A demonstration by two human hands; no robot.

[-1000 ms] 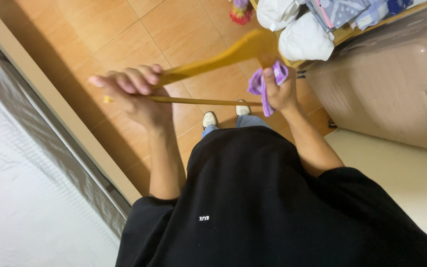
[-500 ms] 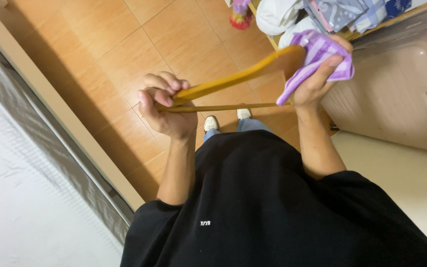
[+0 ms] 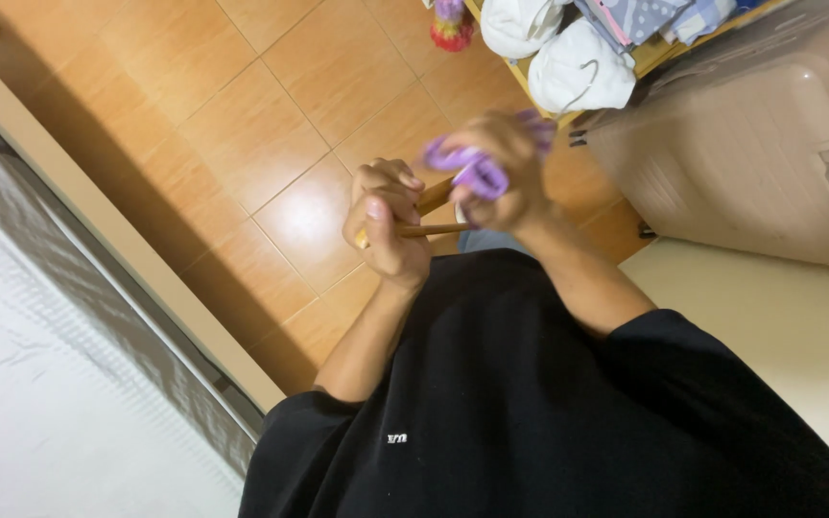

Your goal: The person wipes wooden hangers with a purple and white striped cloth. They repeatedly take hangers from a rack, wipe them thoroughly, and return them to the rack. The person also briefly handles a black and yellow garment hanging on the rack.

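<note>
Moved: right hand (image 3: 506, 177) with purple cloth (image 3: 477, 171) now beside left hand (image 3: 386, 219) | fingers: both gripping wooden hanger (image 3: 431, 213)

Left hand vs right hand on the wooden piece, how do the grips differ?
The left hand grips the wooden piece bare, near its end; the right hand grips it through a purple cloth. The left hand sits lower and nearer the body; the right hand is higher, towards the suitcase. Both are closed around the same wooden piece, close together.
</note>
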